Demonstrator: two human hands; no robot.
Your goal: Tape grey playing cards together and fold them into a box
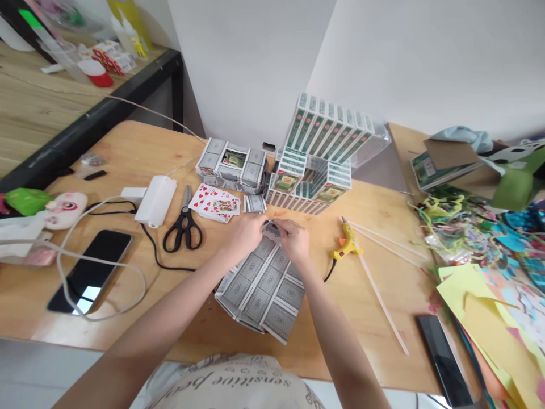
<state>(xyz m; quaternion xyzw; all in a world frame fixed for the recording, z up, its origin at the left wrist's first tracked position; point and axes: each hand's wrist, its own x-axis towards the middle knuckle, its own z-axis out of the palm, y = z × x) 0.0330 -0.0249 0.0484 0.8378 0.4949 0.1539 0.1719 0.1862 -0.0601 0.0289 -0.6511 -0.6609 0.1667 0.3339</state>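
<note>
My left hand and my right hand meet at the middle of the table, fingers closed from both sides on a grey-backed playing card. Just below them lies a panel-like structure of grey playing cards, its near end angled toward me. Whether the held card is joined to that structure I cannot tell. Beyond my hands, a pile of face-up playing cards and a small stack of grey-backed cards lie flat. A box-like card construction stands behind them.
Green-and-white card boxes are stacked at the back. Black scissors, a white power box and a phone lie left. A yellow glue gun with its cord is right, beside glue sticks. Craft scraps cover the right.
</note>
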